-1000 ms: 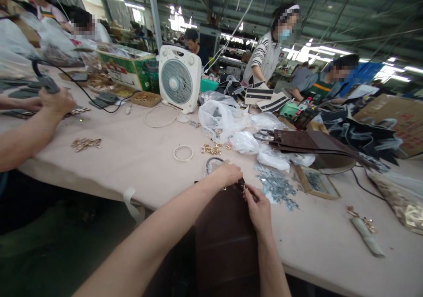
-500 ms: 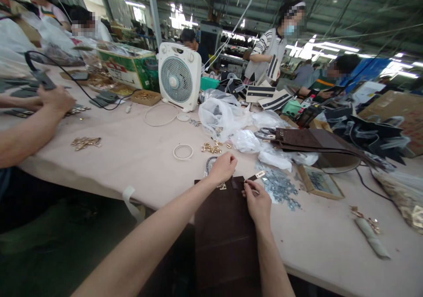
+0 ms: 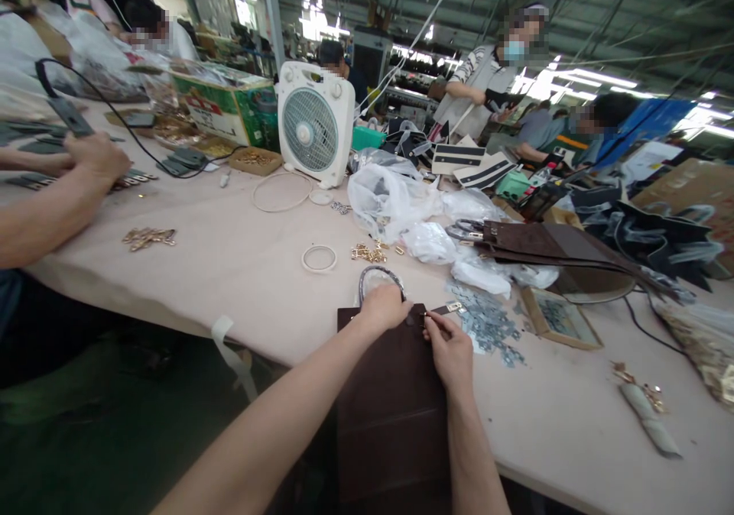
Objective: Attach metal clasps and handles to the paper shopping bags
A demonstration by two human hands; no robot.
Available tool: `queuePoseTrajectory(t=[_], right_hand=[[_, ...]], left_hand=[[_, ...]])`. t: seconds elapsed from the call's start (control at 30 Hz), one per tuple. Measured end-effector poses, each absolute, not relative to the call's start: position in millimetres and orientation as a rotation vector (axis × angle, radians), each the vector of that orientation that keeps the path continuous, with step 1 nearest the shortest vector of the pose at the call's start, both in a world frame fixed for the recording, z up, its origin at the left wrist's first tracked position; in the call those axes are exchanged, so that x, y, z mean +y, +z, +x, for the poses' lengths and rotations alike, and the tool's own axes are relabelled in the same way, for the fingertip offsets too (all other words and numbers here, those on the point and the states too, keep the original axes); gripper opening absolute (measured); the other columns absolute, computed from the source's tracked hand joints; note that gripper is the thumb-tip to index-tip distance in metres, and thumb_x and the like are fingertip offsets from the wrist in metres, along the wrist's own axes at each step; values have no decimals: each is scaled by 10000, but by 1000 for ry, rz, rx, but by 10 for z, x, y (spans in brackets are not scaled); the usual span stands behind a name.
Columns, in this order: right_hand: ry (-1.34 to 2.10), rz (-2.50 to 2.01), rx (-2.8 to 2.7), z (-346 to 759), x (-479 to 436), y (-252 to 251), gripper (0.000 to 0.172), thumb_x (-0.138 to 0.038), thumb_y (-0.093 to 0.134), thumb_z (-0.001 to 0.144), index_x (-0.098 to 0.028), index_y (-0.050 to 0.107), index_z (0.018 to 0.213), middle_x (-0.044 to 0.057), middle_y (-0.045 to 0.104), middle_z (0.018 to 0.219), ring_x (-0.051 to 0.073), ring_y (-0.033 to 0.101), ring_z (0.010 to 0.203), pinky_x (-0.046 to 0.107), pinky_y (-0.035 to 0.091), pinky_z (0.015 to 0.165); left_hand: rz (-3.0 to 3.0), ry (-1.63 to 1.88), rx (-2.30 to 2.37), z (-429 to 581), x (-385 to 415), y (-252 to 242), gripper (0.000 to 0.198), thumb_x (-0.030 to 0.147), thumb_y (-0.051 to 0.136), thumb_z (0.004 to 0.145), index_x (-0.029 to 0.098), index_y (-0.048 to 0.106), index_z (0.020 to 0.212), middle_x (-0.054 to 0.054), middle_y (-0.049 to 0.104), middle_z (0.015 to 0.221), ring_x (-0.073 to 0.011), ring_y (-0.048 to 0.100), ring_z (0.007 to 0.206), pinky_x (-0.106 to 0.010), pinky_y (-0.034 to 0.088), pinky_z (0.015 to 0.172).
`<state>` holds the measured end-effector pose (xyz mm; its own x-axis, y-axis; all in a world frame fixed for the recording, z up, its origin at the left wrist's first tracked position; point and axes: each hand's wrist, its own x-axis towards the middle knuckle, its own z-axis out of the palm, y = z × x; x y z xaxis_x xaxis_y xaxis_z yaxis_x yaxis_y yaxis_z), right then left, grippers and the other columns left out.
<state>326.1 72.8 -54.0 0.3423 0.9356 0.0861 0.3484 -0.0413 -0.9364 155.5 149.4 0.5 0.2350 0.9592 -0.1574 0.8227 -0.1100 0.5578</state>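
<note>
A dark brown bag panel [image 3: 390, 393] hangs over the near edge of the pale table [image 3: 241, 270]. My left hand [image 3: 383, 306] rests curled on the panel's top edge, fingers closed over it. My right hand [image 3: 450, 347] pinches a small strap with a metal clasp [image 3: 447, 309] at the panel's top right corner. A heap of small grey metal plates [image 3: 485, 322] lies just right of my hands. A dark handle loop [image 3: 378, 276] shows behind my left hand.
A white fan [image 3: 313, 124], clear plastic bags [image 3: 390, 194], gold fittings [image 3: 370, 253], tape rings [image 3: 319, 258] and finished brown bags [image 3: 544, 244] fill the table. A co-worker's arm [image 3: 51, 209] holds a corded tool at left. More people work across the table.
My left hand lifted off the panel half a second ago and has come back down onto its top edge. My right hand kept pinching the strap. The view tilted slightly.
</note>
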Motion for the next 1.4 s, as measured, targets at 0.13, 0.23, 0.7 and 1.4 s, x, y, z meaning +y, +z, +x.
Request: queuePoseTrajectory(t=[0.13,0.23,0.7,1.4], right_hand=[[703,-1551,-1252,3255,734,-598,492,-572,694,881,-149,774,1119,116,776,954,229,725,722,361,613,703],[653,-1544,-1301,3259,732,-641,485,-576,670,910,-157,763,1137,116,766,979,220,713,732,360,605,707],[342,-1597,-1559,3130,716,-535,372,-478,571,994,-183,768,1105,96,705,938,220,674,764,358,561,758],[967,-1208,-681,3714,161,-17,487,-621,663,933,-264,725,1259,95,729,1114,246,714,955,344,607,786]], left_hand=[[1831,373,1615,1549,1540,-45,415,566,632,893,179,775,939,-153,786,1016,-312,741,1002,-345,553,826],[1741,432,1606,1543,1524,-70,345,539,649,877,220,779,898,-107,797,988,-293,741,979,-325,536,799],[1498,569,1528,1547,1526,-120,216,413,694,795,218,785,816,-37,752,778,-220,702,783,-278,501,678],[1536,819,1336,1360,1148,581,551,697,578,910,220,509,644,-24,599,635,-205,602,652,-281,398,578]])
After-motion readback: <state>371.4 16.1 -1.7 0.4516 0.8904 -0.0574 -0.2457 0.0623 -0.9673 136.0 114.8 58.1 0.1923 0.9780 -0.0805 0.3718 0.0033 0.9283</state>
